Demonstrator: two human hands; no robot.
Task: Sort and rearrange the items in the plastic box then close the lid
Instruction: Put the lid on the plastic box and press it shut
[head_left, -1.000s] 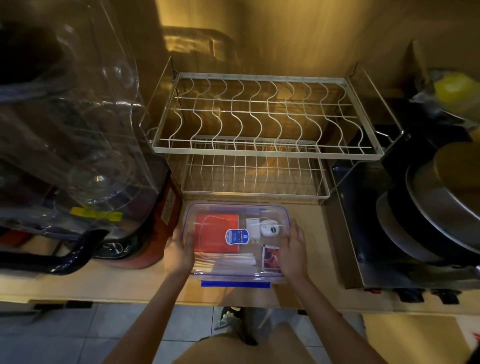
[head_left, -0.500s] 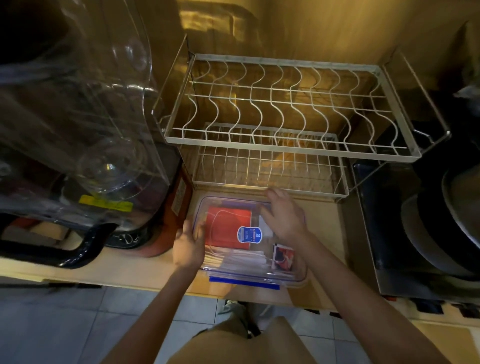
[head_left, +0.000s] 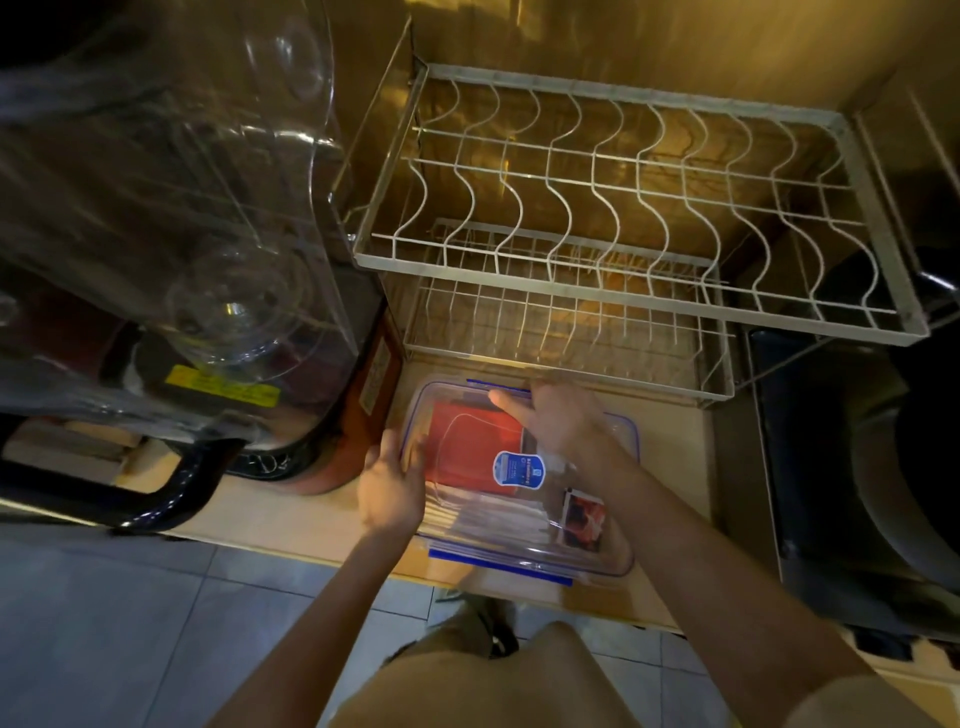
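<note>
A clear plastic box (head_left: 615, 564) with blue clips lies on the wooden counter, its clear lid on top. Through the lid show a red packet (head_left: 470, 441), a blue-and-white label (head_left: 517, 469), white items (head_left: 493, 519) and a small red-and-black packet (head_left: 584, 519). My left hand (head_left: 389, 486) holds the box's left edge. My right hand (head_left: 556, 415) lies flat on the lid near the far edge, fingers spread toward the far blue clip (head_left: 493, 384).
A two-tier white wire dish rack (head_left: 623, 291) stands just behind the box. A large clear plastic container (head_left: 171, 197) over a red-and-black appliance (head_left: 358, 436) crowds the left. Dark pans and a black tray (head_left: 831, 457) sit at the right. Tiled floor lies below the counter edge.
My right hand has gone from the box's right side onto the lid's far part. My left hand stays on the left edge. The view has moved closer.
</note>
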